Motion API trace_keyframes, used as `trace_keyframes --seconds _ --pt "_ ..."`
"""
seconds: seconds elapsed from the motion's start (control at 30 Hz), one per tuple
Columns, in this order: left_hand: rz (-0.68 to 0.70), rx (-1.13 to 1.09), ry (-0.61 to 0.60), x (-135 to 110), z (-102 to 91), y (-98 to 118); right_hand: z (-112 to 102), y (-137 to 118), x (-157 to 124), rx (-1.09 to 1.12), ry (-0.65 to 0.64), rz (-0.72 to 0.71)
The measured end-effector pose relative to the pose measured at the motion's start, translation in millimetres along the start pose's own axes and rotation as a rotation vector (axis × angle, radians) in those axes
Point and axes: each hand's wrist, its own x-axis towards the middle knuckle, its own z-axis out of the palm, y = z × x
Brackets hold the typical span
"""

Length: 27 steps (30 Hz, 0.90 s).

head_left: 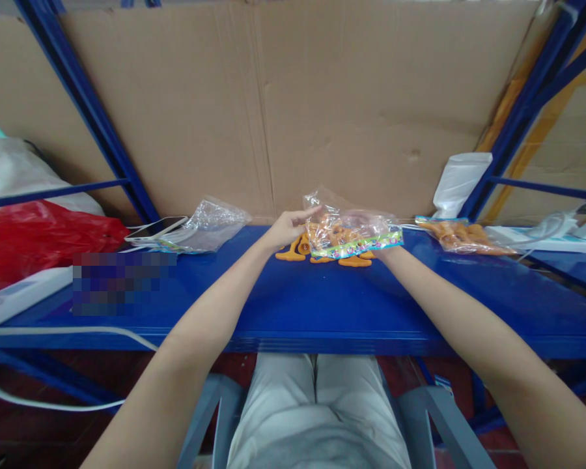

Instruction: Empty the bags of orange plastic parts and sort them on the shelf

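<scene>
A clear plastic bag [354,244] with a colourful printed strip is held up over the blue table. My left hand [286,229] grips its left edge, the index finger stretched along the plastic. At the bag's right side is my right hand [371,223], partly seen through the film and closed on the bag; whether its fingers are behind or inside it I cannot tell. Orange plastic pieces [355,262] lie on the table below. More orange shows through the bag, and I cannot tell if it is in it or behind it.
To the right lies a filled bag of orange pieces [461,236], near a white power strip [551,240] and a white pouch [461,182]. On the left are a loose clear bag [209,225] and a red bag [49,238]. Cardboard [322,98] backs the blue table [322,306].
</scene>
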Motion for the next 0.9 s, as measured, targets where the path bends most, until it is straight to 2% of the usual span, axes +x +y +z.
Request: trace_keyframes --seconds 0.13,0.3,0.43,0.53,0.73,0.8,0.9 --pt "-0.088 -0.046 0.034 -1 -0.4 4 -13 -8 9 0.29 0.023 0.17" --pt "-0.15 -0.144 0.142 -3 -2.9 8 -27 -14 12 0.449 0.041 0.172" --pt "-0.177 -0.14 0.209 -2 -2.3 7 -28 -21 7 0.424 0.022 0.146" --pt "-0.185 -0.169 0.178 -2 -0.9 8 -23 -22 5 0.37 0.027 0.128" --pt "-0.217 -0.275 0.161 -1 1.8 9 -11 -17 6 0.279 0.118 0.03" --pt "-0.247 -0.329 0.209 0 2.2 8 -9 -15 5 0.235 0.131 0.031" --pt "-0.313 -0.359 0.357 3 1.4 8 -7 -12 2 0.18 0.128 0.023"
